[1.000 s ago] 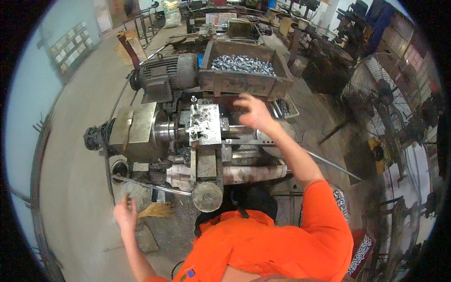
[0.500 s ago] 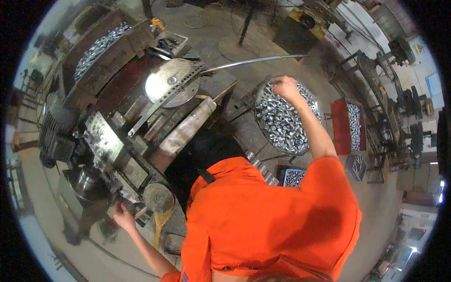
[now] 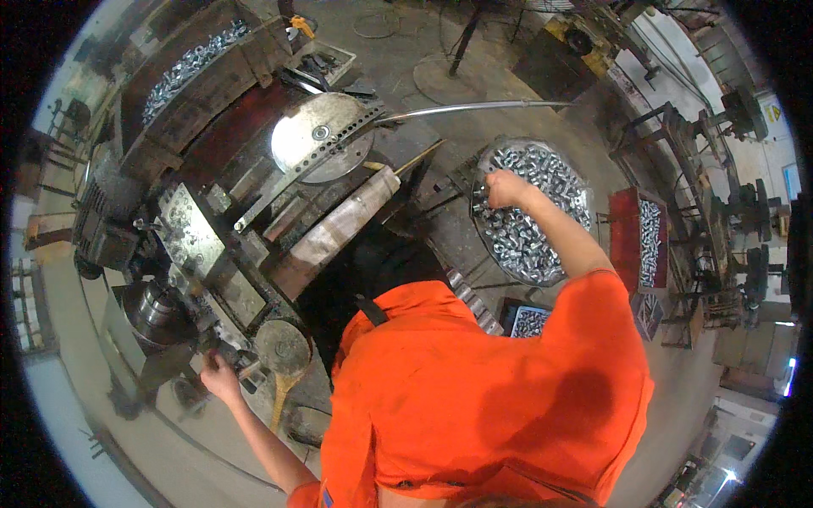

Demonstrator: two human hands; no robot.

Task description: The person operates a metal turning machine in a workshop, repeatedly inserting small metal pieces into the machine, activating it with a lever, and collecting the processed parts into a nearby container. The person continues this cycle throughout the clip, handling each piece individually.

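Note:
My right hand [image 3: 506, 189] is over the left part of a round tray [image 3: 479, 222] heaped with short, shiny metal cylinders [image 3: 533, 241]. Its fingers are curled together, and what they pinch is hidden or too small to name. Low on the left, my left hand [image 3: 220, 378] is closed at the near end of a greasy machine [image 3: 193, 233], on something dark that I cannot make out. A short handle [image 3: 250, 370] lies just right of those fingers. Beside it is a round dirty container [image 3: 284, 348] with a yellow-brown brush-like piece [image 3: 286, 396] hanging below.
A round metal disc [image 3: 296, 135] with a long perforated lever [image 3: 292, 173] tops the machine. Behind stands a trough [image 3: 203, 89] of metal parts. To the right are a red bin [image 3: 625, 241] and a blue tray [image 3: 514, 322], both holding small parts. A wrapped bar [image 3: 347, 216] juts toward me.
My right hand has come from the tray's far side nearer to me, toward its left rim. The view has shifted slightly. My left hand stays at the machine's near end.

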